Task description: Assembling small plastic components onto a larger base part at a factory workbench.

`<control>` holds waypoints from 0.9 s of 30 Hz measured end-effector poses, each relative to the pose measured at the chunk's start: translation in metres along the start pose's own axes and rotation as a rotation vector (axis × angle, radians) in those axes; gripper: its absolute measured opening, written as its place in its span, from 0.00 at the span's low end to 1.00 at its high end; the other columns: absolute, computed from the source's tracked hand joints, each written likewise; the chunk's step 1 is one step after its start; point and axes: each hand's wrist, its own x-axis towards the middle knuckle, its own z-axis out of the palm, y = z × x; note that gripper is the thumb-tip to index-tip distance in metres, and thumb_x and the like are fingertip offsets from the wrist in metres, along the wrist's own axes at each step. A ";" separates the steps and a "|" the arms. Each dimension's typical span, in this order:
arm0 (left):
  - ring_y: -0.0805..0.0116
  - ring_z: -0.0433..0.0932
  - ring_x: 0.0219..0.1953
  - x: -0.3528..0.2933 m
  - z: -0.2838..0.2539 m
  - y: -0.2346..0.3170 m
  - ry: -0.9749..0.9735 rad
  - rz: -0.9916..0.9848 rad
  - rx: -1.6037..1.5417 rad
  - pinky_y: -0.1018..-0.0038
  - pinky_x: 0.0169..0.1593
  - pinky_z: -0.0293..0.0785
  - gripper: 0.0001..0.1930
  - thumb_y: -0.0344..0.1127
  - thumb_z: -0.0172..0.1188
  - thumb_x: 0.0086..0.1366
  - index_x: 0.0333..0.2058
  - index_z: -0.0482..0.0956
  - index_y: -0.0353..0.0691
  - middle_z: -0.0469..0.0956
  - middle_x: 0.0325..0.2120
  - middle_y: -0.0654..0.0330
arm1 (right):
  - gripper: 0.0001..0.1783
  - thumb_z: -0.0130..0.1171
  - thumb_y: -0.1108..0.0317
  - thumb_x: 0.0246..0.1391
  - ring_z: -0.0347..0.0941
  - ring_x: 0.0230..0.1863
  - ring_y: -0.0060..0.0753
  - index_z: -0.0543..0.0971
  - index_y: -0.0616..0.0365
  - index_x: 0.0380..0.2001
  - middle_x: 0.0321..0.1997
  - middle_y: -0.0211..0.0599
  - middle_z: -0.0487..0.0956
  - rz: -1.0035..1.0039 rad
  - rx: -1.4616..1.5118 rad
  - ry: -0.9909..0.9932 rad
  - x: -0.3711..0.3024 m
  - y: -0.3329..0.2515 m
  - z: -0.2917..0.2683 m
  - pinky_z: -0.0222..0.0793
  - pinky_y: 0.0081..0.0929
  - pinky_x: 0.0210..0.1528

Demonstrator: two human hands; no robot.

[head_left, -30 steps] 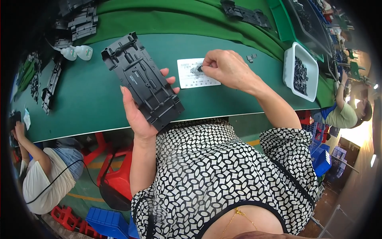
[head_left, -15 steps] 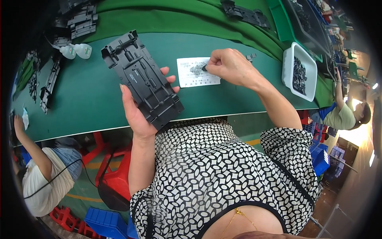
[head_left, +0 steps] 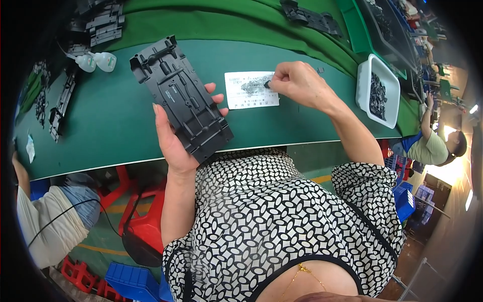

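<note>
The left hand [head_left: 177,152] is clamped around a long black plastic base [head_left: 182,98], thumb along its left edge and fingertips showing past its right edge. The base is tilted, with its ribbed face toward the camera, over the near part of the green table [head_left: 115,131]. The right hand [head_left: 303,86] has thumb and fingers together on a small dark piece [head_left: 268,84] at the right side of a white paper card [head_left: 246,104]. A dark smudge [head_left: 251,87] covers the middle of the card; whether the piece touches the paper there, I cannot tell.

The step in hand looks to be working the small piece at the smudged card while the base waits in the other hand, well apart from it. As I judge it, the next move calls for a firm pinch on so small a piece, a light touch at the paper and a steady left grip. To the right, a white tub [head_left: 362,93] holds many small black parts [head_left: 377,95]; two squeeze bottles [head_left: 104,62] stand far to the left, beyond the base
</note>
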 end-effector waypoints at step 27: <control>0.51 0.70 0.50 -0.002 0.002 0.000 0.030 0.030 0.010 0.51 0.52 0.69 0.37 0.63 0.32 0.66 0.59 0.56 0.35 0.65 0.53 0.42 | 0.07 0.61 0.67 0.49 0.64 0.28 0.11 0.78 0.60 0.26 0.25 0.22 0.73 0.006 0.901 -0.337 -0.019 -0.004 0.007 0.58 0.13 0.31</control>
